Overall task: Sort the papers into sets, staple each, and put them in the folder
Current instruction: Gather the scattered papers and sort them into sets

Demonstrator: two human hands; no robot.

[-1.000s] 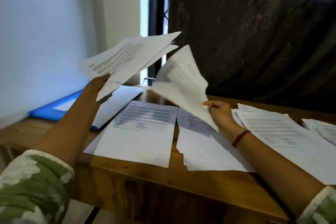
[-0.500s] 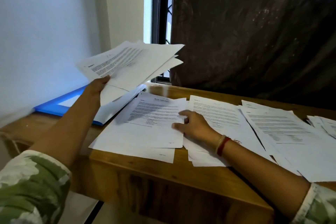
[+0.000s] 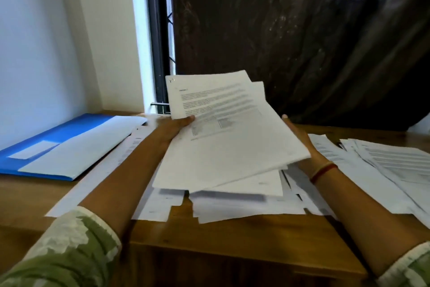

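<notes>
The left hand (image 3: 180, 125) pinches a sheaf of papers (image 3: 232, 142) above the desk (image 3: 232, 235). The right hand (image 3: 300, 140) braces its right edge with straight fingers. A blue folder (image 3: 69, 126) lies far left.

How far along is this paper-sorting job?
Done: several piles lie spread on the table. In hand: the left hand grips a stack of papers while the right hand steadies its edge. Left: no stapler shows, and the blue folder has a white sheet on it, so stapling and filing look undone.
</notes>
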